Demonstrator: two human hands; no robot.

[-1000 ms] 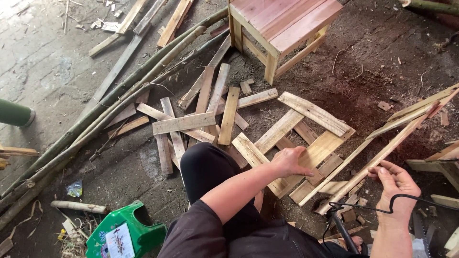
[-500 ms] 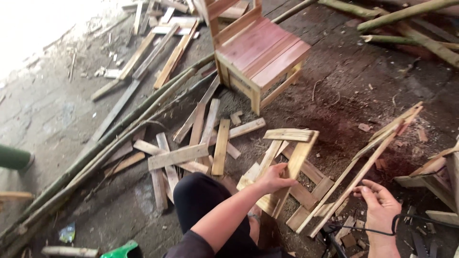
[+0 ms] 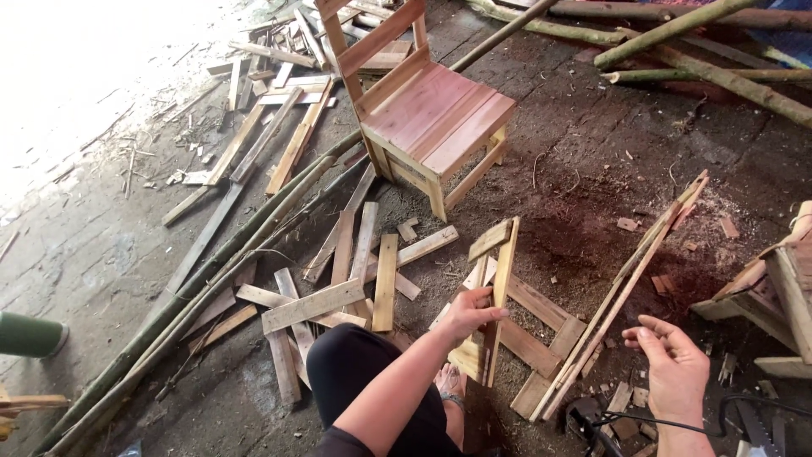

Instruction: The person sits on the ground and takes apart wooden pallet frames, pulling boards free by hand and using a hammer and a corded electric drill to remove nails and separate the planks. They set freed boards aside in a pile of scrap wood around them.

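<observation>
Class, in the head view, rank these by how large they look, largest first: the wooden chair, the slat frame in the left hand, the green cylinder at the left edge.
1. Wooden chair
2. Slat frame, gripped by the left hand; it sits nearer the camera, so its real size is unsure
3. Green cylinder, partly cut off

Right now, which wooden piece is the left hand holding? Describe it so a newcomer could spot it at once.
Start at the wooden chair and go down past its front leg. There the left hand grips a small slatted frame. Unlike the loose slats lying flat around it, it stands tilted up off the floor.
</observation>
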